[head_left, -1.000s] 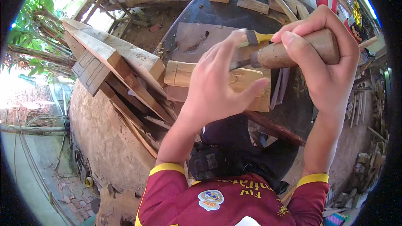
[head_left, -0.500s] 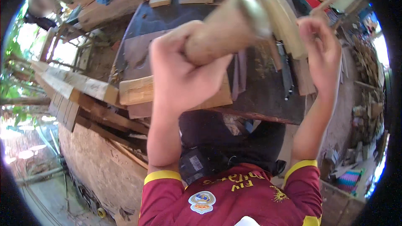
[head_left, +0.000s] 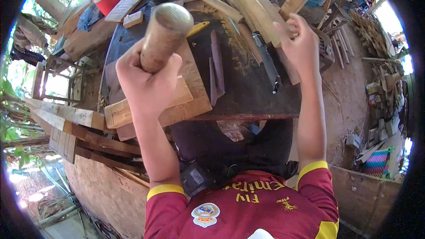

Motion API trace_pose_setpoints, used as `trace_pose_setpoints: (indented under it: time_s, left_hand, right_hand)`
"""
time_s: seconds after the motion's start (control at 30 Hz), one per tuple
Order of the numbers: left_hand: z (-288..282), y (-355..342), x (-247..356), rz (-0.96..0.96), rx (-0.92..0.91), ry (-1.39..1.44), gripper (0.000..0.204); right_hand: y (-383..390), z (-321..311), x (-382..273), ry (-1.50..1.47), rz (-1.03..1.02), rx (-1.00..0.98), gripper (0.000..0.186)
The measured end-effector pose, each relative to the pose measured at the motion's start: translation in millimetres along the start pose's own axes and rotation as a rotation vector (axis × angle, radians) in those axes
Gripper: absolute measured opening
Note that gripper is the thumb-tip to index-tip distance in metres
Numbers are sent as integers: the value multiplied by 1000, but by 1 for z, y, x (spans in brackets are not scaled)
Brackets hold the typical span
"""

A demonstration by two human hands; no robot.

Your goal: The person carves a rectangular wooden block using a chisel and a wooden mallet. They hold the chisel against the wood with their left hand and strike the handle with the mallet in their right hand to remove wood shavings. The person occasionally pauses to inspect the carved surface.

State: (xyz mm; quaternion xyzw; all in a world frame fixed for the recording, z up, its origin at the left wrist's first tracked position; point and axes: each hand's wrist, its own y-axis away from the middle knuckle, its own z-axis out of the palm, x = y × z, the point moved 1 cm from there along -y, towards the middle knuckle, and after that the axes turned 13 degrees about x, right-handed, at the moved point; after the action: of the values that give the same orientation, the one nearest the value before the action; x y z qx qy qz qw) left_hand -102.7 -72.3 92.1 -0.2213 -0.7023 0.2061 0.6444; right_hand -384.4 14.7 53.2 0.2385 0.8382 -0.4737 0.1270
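My left hand (head_left: 148,77) is closed around a thick round wooden stick (head_left: 161,40), its pale, smooth end tilted up toward me. Beneath that hand lie a flat wooden board (head_left: 197,79) and a smaller wooden block (head_left: 119,113) on the dark workbench (head_left: 241,102). My right hand (head_left: 301,40) is raised over the bench's right side, fingers loosely curled and thumb apart; I see nothing held in it. Close by it are a thick pale beam (head_left: 259,11) and a brown wooden block with an upright handle (head_left: 294,2).
Across the bench lie a hammer (head_left: 212,2), a long dark tool (head_left: 268,62), dark wooden strips (head_left: 215,68) and a yellow-handled tool (head_left: 198,28). A red jug (head_left: 107,2) stands far left. Long timbers (head_left: 79,117) jut out at the left.
The whole view has shifted, with bench items now further left. The stick has swung from slanting rightward to nearly upright in my left hand. My right hand's fingers remain loosely curled.
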Motion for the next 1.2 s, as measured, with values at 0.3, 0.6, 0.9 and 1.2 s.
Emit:
trace_pose_setpoints:
  time_s: [0.3,0.6,0.9,1.2]
  left_hand:
    - [6,-6,-7,84,68,-73,15]
    - [10,-4,-12,140,136,-179,19]
    - [7,-4,-10,115,117,-130,15]
    - [5,-8,-9,98,98,-90,15]
  right_hand:
    - [-26,35,37,-276,299,-347,57]
    - [60,-63,9,-824,594,-165,59]
    - [33,-83,5,-834,363,231,53]
    - [12,-56,-42,-304,-122,334,51]
